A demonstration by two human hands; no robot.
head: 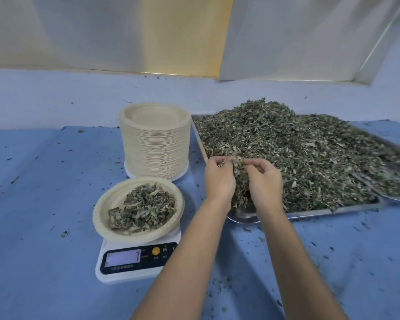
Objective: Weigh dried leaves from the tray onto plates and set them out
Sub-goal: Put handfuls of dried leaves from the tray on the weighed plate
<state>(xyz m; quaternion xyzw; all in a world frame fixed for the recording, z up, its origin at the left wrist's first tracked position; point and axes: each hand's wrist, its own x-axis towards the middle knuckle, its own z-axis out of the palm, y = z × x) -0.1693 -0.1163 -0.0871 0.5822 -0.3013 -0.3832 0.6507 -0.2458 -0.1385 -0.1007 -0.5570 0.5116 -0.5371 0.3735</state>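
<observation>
Though heaped high, tray [309,214]: dried leaves [286,146] mostly unweighed.
Plate stack [156,146]: tall, many to fill.
Scale [134,259]: one plate [102,211] partly loaded.
Left hand [218,179], right hand [264,181]: I clutch a leaf clump at the tray's near corner.

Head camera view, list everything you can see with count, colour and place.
dried leaves: one heap, grey-green, on tray
tray: one, silver metal, right
plate stack: one, cream, behind scale
plate: one, cream, on scale, holding leaves
scale: one, white, front left
table cover: one, blue, strewn with leaf bits
hands: two, left hand and right hand, both gripping dried leaves at tray's near-left corner
</observation>
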